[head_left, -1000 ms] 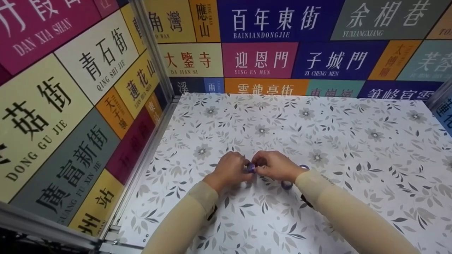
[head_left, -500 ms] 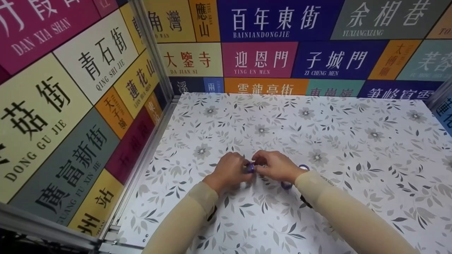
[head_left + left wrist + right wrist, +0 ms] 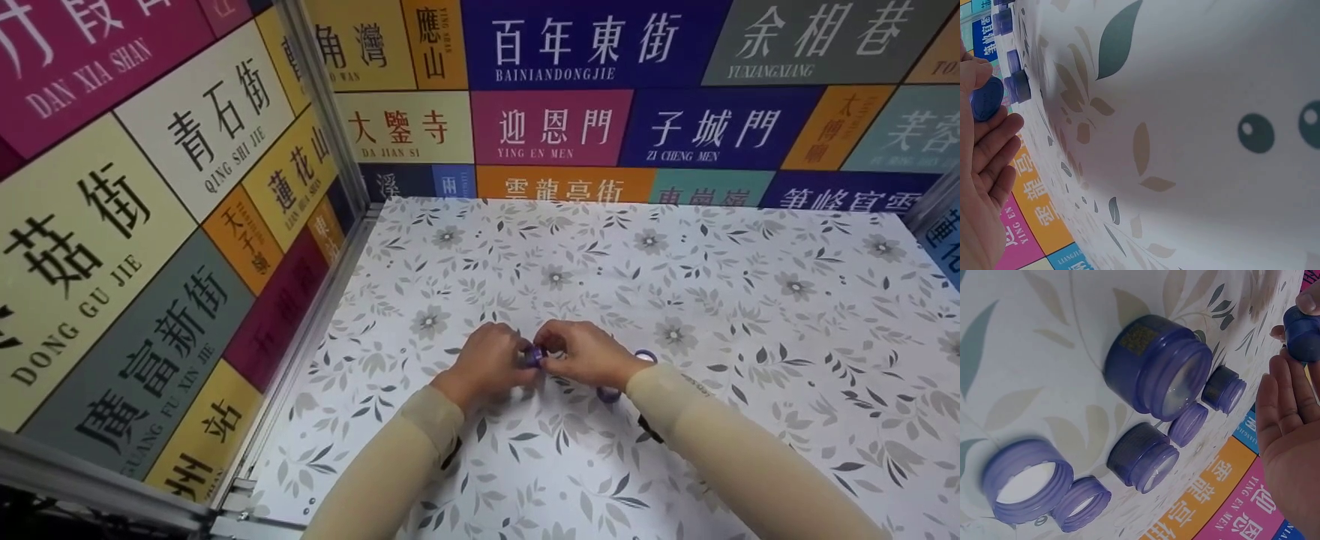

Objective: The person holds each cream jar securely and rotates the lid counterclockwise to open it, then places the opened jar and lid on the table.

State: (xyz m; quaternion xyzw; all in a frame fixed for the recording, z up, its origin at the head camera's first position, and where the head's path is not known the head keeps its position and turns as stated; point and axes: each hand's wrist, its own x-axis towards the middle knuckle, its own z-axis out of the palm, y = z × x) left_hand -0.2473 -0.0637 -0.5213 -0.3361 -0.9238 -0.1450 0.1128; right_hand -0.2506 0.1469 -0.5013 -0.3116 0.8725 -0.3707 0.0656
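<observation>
A small round purple jar (image 3: 533,356) is held between both hands above the patterned table. My left hand (image 3: 491,358) pinches it from the left; in the left wrist view its flat, dark blue round end (image 3: 987,100) shows below the thumb. From the other side my right hand (image 3: 589,352) pinches the jar with thumb and forefinger, the remaining fingers spread loosely in the right wrist view. On the table near the right wrist lie a large uncapped purple jar (image 3: 1157,365), a smaller uncapped jar (image 3: 1143,455) and another small jar (image 3: 1224,389). The held jar's opening is hidden.
A large purple lid (image 3: 1010,461), a small lid (image 3: 1092,486) and another lid (image 3: 1196,424) lie among the jars. White floral cloth (image 3: 720,262) covers the table. Colourful sign panels (image 3: 551,127) stand behind it, with a metal rail (image 3: 330,127) at the left corner.
Both hands stay in nearly the same place. The small jar between the fingertips shifts and tilts only slightly; the arms and the things on the table keep their positions.
</observation>
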